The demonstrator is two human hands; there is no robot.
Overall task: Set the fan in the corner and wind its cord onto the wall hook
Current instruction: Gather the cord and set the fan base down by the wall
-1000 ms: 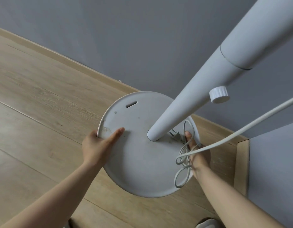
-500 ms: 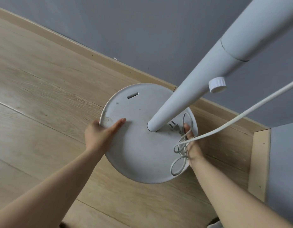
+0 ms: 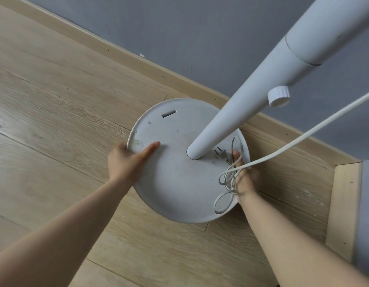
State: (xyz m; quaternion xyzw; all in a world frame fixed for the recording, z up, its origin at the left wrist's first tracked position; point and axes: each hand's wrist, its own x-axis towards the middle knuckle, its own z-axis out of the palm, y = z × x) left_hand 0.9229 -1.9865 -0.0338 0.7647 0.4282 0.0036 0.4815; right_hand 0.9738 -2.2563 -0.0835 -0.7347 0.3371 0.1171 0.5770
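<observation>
The white fan's round base [image 3: 175, 183] lies on the wooden floor, a short way out from the room corner. Its white pole [image 3: 247, 104] rises toward the upper right, with a white knob [image 3: 278, 96] on it. My left hand [image 3: 127, 160] grips the base's left rim, thumb on top. My right hand [image 3: 244, 177] grips the right rim, thumb on top, with loops of the white cord [image 3: 227, 183] caught against it. The plug [image 3: 220, 155] lies on the base beside the pole. The cord runs up to the right, out of view. No wall hook is in view.
Grey walls meet at a corner at the right, lined by a wooden skirting board [image 3: 343, 206]. Bare wooden floor [image 3: 55, 121] stretches to the left and toward me.
The fan base has shifted relative to the walls, and the corner now shows more fully at the right. Both hands keep their grip on the rim.
</observation>
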